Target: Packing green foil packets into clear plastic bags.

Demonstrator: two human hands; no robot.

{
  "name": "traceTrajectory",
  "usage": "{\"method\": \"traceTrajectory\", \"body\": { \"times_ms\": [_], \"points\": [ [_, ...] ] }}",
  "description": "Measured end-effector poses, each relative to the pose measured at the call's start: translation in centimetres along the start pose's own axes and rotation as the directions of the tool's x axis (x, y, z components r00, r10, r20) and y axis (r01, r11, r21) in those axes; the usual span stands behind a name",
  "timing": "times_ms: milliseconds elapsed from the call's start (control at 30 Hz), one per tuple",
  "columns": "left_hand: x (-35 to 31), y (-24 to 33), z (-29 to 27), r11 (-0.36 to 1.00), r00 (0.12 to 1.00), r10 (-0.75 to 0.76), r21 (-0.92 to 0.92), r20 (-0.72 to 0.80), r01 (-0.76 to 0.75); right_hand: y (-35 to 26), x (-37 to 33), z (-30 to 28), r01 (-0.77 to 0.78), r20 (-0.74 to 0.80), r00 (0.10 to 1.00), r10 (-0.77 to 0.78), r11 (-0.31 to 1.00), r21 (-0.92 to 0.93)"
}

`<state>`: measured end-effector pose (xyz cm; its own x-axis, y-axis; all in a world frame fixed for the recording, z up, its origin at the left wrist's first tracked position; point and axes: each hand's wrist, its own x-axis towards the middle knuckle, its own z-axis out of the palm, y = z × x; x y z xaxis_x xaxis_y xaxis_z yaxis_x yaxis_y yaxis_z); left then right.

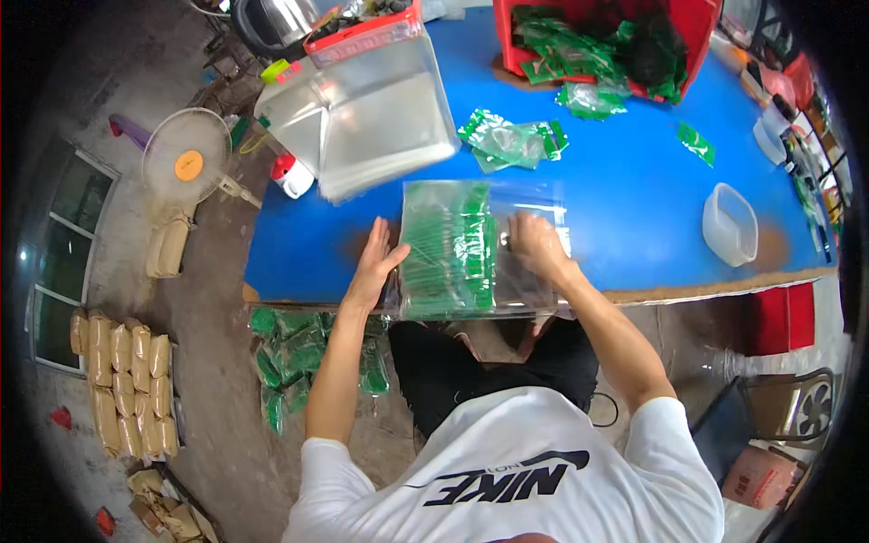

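Note:
In front of me on the table lies a large clear plastic bag (528, 281) with a row of small green-and-clear packets (448, 249) in it. My left hand (373, 267) rests at the bag's left edge, fingers stretched and thumb apart, the thumb touching its side. On the right, my right hand (536, 242) is over the bag's loose clear end, its fingers curled in against the film. Its fingertips are partly hidden. Just beyond the bag lie several loose green-and-clear packets (511, 143).
A stack of clear bags (385, 127) lies at the back left beside a red-and-white bottle (291, 176). A red bin (692, 41) of green packets stands at the back. A clear plastic tub (730, 224) is at right. Filled green bags (294, 348) lie on the floor.

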<state>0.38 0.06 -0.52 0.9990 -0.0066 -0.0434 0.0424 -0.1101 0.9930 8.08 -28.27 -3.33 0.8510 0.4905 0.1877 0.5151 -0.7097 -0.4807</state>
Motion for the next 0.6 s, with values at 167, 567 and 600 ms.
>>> {"method": "traceTrajectory", "body": {
  "times_ms": [167,567,600],
  "points": [
    [0.1,1.7,2.2,0.993,0.985,0.081,-0.102,0.149,-0.066,2.3,0.3,1.3,-0.106,0.278,0.954,-0.117,0.732,0.673],
    [0.7,-1.0,0.7,0.98,0.999,-0.003,-0.199,-0.046,-0.006,-5.1,0.6,-2.4,-0.391,0.093,0.918,0.386,0.838,0.379],
    [0.2,-0.1,2.3,0.927,0.999,-0.035,-0.375,-0.02,0.025,-5.5,0.2,-1.6,-0.321,0.066,0.947,0.315,0.909,0.265]
  ]
}}
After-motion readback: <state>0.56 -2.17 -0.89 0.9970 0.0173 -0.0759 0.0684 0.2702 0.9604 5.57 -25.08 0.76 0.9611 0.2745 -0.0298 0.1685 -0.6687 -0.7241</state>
